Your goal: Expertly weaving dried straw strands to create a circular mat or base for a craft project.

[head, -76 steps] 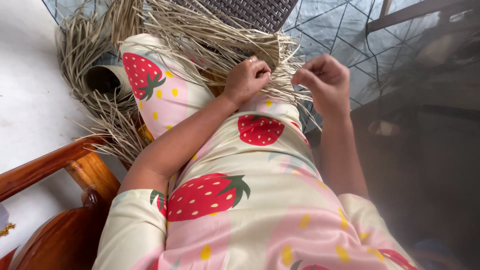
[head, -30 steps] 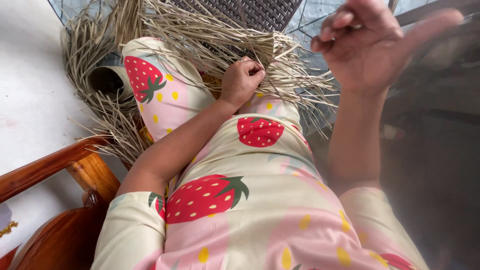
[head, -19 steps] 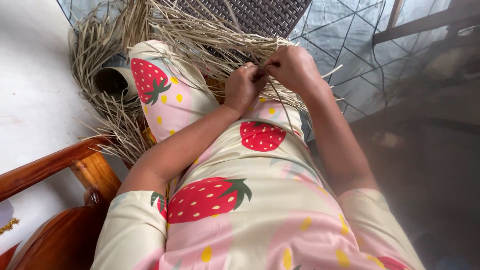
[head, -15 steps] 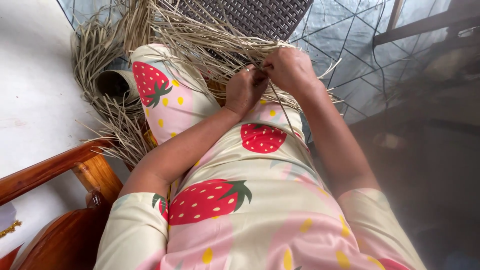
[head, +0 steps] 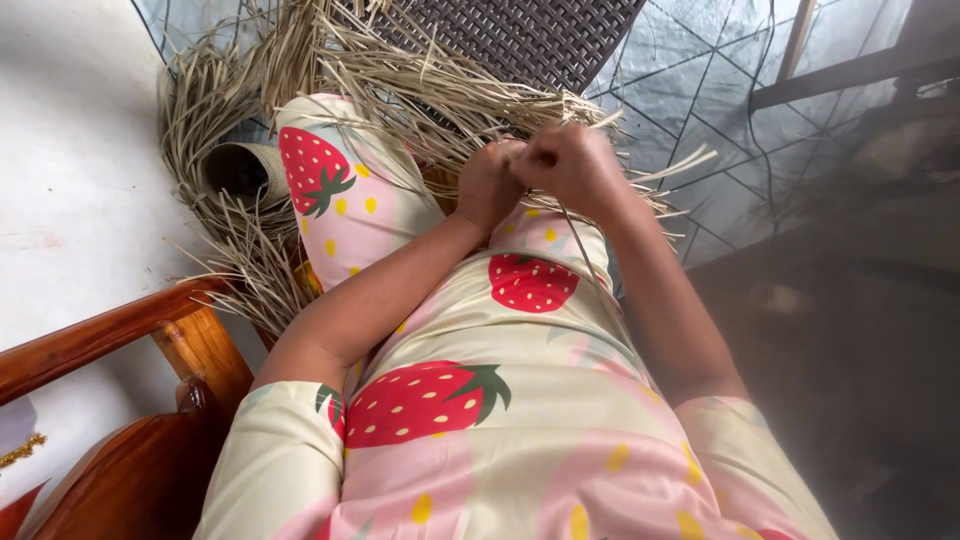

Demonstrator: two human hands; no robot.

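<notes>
Your left hand [head: 488,185] and right hand [head: 570,165], both closed, pinch dried straw strips [head: 440,95] at your knees, twelve o'clock. The woven mat [head: 520,35] looks part-finished; many loose strips remain.

Only 1 view: the head camera looks steeply down from above the person's chest, close over the lap [head: 480,400], facing forward past the knees to the floor [head: 70,190] beyond.
</notes>
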